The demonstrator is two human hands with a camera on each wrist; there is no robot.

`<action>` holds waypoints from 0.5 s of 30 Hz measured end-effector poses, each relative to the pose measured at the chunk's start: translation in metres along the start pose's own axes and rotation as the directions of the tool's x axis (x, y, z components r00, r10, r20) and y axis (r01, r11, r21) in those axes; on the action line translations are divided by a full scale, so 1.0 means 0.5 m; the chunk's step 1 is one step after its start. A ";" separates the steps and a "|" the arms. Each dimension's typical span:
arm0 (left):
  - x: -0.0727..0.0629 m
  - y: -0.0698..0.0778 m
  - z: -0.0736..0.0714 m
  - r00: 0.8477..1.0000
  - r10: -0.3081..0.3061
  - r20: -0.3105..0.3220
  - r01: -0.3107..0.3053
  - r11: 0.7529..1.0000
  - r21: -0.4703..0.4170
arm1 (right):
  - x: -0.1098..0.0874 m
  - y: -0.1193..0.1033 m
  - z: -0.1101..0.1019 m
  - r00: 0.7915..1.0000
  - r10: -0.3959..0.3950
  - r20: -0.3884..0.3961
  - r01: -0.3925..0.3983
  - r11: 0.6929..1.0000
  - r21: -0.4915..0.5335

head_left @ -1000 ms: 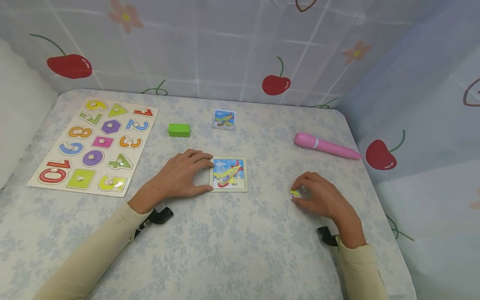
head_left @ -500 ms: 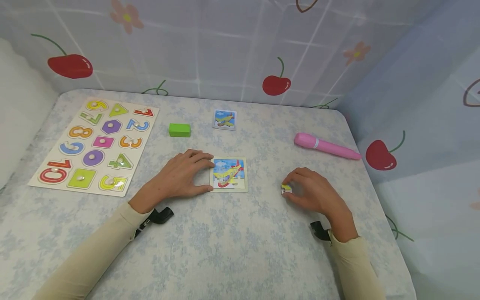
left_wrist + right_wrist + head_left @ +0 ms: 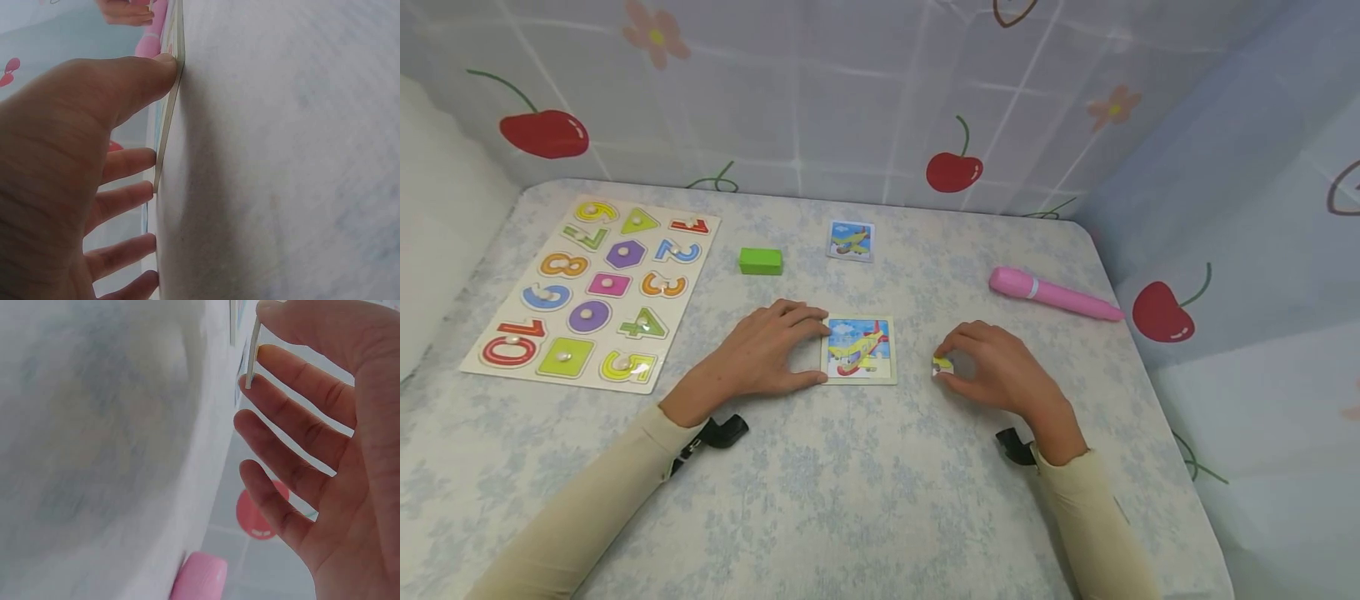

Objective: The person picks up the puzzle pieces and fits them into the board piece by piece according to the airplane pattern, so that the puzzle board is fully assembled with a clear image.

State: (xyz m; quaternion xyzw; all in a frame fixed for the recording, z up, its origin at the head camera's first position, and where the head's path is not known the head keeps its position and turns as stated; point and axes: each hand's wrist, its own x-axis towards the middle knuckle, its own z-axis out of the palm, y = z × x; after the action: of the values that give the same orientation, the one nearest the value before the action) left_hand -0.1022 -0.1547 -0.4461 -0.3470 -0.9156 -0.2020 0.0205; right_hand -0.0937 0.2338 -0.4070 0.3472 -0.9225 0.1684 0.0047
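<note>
A small square airplane jigsaw puzzle in a pale tray [image 3: 858, 351] lies at mid-table in the head view. My left hand [image 3: 767, 350] rests beside it, thumb and straight fingers touching the tray's left side. In the left wrist view the thumb [image 3: 147, 78] lies on the tray's edge. To the right of the tray, my right hand [image 3: 1000, 367] pinches a small yellow and white puzzle piece [image 3: 942, 366] between thumb and fingers. The right wrist view shows this thin piece [image 3: 252, 356] edge-on at the fingertips, the other fingers spread.
A board of knobbed numbers and shapes [image 3: 572, 333] lies at the left. Behind the tray are a green block [image 3: 761, 262] and a small airplane picture card [image 3: 851, 241]. A pink pen-like stick [image 3: 1056, 294] lies at the right, beyond my right hand.
My right hand has moved left, and slightly away from me, bringing the puzzle piece nearer to the tray. The left hand has stayed at the tray's side.
</note>
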 end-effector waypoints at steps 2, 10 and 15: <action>0.000 0.001 0.000 1.000 0.001 -0.001 -0.001 1.000 -0.002 | 0.010 -0.005 0.003 1.000 -0.005 0.006 0.005 1.000 -0.001; 0.000 0.001 0.000 1.000 -0.007 0.004 0.007 1.000 -0.004 | 0.053 -0.030 0.020 0.997 -0.066 0.028 0.066 0.998 -0.016; 0.002 -0.001 0.000 1.000 -0.005 0.005 0.005 1.000 -0.003 | 0.076 -0.048 0.033 0.992 -0.118 0.033 0.118 0.993 -0.008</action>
State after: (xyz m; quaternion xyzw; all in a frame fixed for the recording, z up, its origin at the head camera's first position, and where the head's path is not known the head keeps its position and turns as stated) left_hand -0.1031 -0.1546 -0.4462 -0.3452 -0.9162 -0.2028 0.0173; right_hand -0.1055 0.1875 -0.4104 0.4038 -0.9012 0.1576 0.0014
